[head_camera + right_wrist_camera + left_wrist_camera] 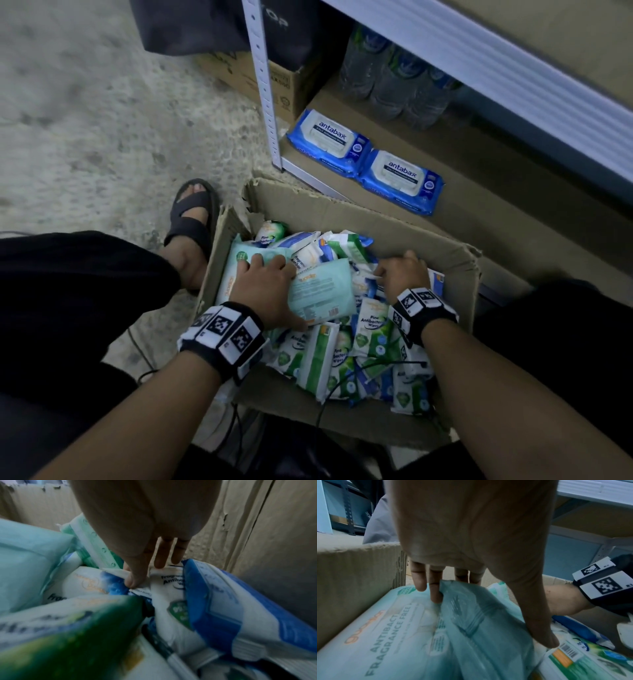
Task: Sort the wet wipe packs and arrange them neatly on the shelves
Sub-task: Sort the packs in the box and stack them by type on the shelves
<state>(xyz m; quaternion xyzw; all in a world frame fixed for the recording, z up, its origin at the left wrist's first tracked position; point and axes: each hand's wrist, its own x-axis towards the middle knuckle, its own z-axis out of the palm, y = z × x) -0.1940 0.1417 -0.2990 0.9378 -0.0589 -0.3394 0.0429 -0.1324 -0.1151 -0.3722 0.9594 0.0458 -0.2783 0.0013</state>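
My left hand (265, 291) is clamping its grip round a pale green wipe pack (323, 294) in the cardboard box (459, 260); my right hand (402, 274) is pinching a white pack's edge (118, 573). Two blue packs (363, 161) are lying on the bottom shelf (496, 212).

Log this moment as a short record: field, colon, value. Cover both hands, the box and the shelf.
left hand: grips a pale teal pack, thumb along its near edge
right hand: pinches the edge of a white and blue pack
cardboard box: open on the floor, wipe packs heaped unsorted
bottom shelf: two blue antabax packs flat, side by side
behind them: water bottles
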